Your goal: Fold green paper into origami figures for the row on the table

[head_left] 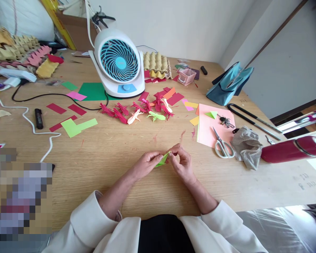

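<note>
Just above the wooden table, a small piece of folded light-green paper [162, 161] is held between my two hands. My left hand [148, 163] pinches its left side between thumb and fingers. At its upper right tip, my right hand [182, 162] has thumb and fingertips closed on the paper. Part of the paper is hidden behind my fingers. Beyond my hands lies a row of folded paper figures, several red [119, 115], with a green one [156, 116] and a pale peach one [135, 116] among them.
A white fan [121, 63] stands at the back. Scissors [222, 144] and keys [226, 122] lie on pink paper [206, 130] to the right, near a red bottle [292, 149]. Green paper [75, 127], a black marker [38, 118] and a white cable [28, 116] are at left.
</note>
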Demonstrator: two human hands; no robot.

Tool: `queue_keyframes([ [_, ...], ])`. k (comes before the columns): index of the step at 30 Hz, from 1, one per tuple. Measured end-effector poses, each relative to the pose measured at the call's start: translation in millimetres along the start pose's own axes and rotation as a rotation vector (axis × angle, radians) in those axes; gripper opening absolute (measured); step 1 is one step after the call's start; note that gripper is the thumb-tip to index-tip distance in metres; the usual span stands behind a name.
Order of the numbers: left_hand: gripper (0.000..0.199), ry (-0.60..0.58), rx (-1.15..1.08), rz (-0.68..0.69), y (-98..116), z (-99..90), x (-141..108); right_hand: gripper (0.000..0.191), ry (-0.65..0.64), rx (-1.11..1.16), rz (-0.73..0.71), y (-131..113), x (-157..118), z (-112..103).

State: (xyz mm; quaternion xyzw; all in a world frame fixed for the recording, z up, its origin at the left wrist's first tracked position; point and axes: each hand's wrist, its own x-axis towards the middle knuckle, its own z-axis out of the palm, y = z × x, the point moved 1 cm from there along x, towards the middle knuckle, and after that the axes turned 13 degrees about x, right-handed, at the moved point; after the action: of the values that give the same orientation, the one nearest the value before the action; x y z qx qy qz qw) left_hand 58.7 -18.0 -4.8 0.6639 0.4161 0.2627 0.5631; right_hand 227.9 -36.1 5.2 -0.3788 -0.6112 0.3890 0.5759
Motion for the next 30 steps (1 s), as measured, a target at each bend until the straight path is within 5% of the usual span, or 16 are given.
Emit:
queue_keyframes([
  [7, 0.048, -0.072, -0.164, -0.056, 7.2, -0.6, -1.5, 0.012, -0.023, 0.025, -0.031, -1.1, -1.4, 0.2],
  [30, 0.04, 0.028, 0.016, 0.007, 3.5, -1.3, 0.1, 0.012, -0.005, -0.031, -0.012, -2.5, -2.1, 1.3],
])
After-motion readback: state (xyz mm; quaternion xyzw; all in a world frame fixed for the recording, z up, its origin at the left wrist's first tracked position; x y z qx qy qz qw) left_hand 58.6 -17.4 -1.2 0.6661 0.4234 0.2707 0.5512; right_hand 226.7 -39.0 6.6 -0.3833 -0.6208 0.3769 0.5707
